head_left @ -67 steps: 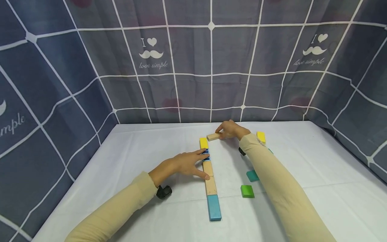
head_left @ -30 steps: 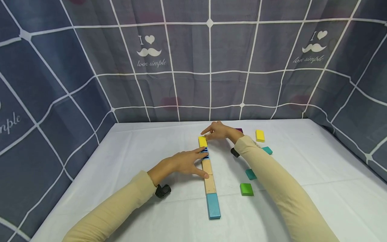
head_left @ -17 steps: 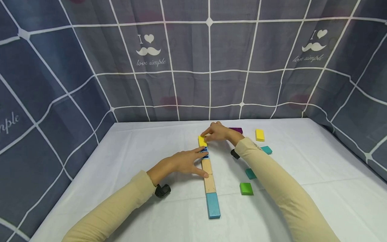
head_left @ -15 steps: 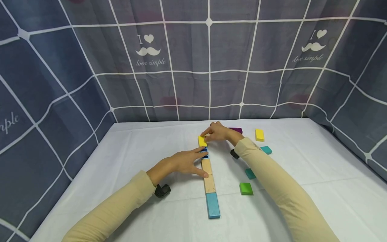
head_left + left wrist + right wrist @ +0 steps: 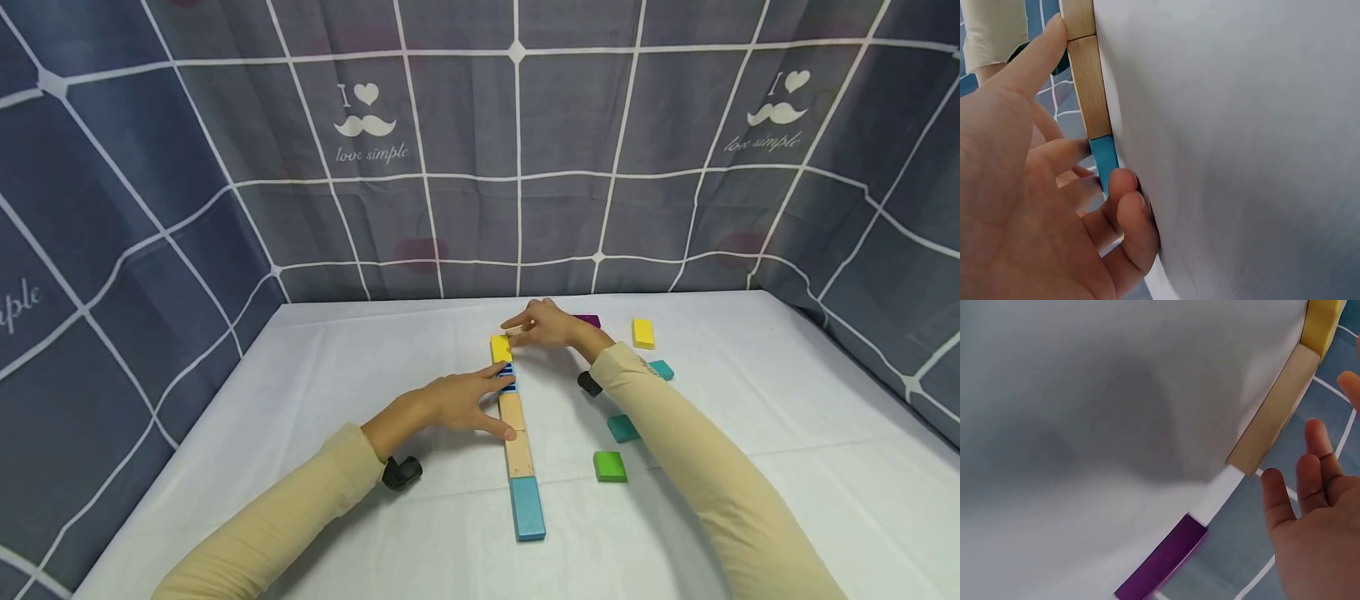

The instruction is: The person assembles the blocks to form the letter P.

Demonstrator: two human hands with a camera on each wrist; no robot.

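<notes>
A row of blocks runs away from me: light blue (image 5: pixel 528 510), two plain wooden ones, a blue striped block (image 5: pixel 508 380), then yellow (image 5: pixel 501 349). My left hand (image 5: pixel 461 403) lies along its left side, thumb at the seam between the wooden blocks (image 5: pixel 1089 87) and fingertips at the striped block. At the far end my right hand (image 5: pixel 547 324) hovers beside the yellow block, fingers loosely spread and holding nothing. The right wrist view shows another wooden block (image 5: pixel 1275 412) end to end with the yellow one, apart from that hand; in the head view the hand mostly hides it.
Right of the row lie a green block (image 5: pixel 610 467), a teal block (image 5: pixel 622 428), another teal block (image 5: pixel 662 369) partly behind the sleeve, a yellow block (image 5: pixel 642 333) and a purple block (image 5: pixel 1163 556). A checked curtain (image 5: pixel 570 225) stands behind the white table (image 5: pixel 360 350).
My right hand has carried the wooden block leftward to the yellow block at the row's far end, let it go and drawn slightly back. The left hand has stayed by the row.
</notes>
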